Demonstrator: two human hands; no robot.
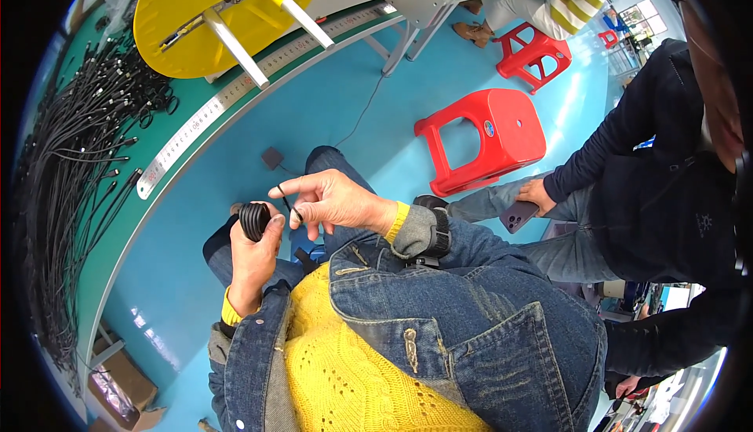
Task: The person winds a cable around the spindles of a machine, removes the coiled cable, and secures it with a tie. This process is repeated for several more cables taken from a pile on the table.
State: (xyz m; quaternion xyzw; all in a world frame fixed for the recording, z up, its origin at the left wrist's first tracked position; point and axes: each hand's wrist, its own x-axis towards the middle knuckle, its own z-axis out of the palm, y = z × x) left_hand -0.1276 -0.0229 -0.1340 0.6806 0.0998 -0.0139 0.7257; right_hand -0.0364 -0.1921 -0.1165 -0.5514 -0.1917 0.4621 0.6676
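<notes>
My left hand [252,266] is closed round a tight coil of black cable [252,222], its thumb pressed along the coil's side. Just to the right, my right hand [337,201] has a thin black band [289,202] running between its index finger and thumb. Whether this band is a tie or an elastic loop, I cannot tell. The two hands are close together above my knees, and the band is a little apart from the coil.
Many loose black cables [78,130] lie on the green bench at left, beside a long metal ruler [208,114]. A yellow disc with silver rods [184,20] stands at the bench's far end. Red stools [514,130] and a person holding a phone [518,215] are at right.
</notes>
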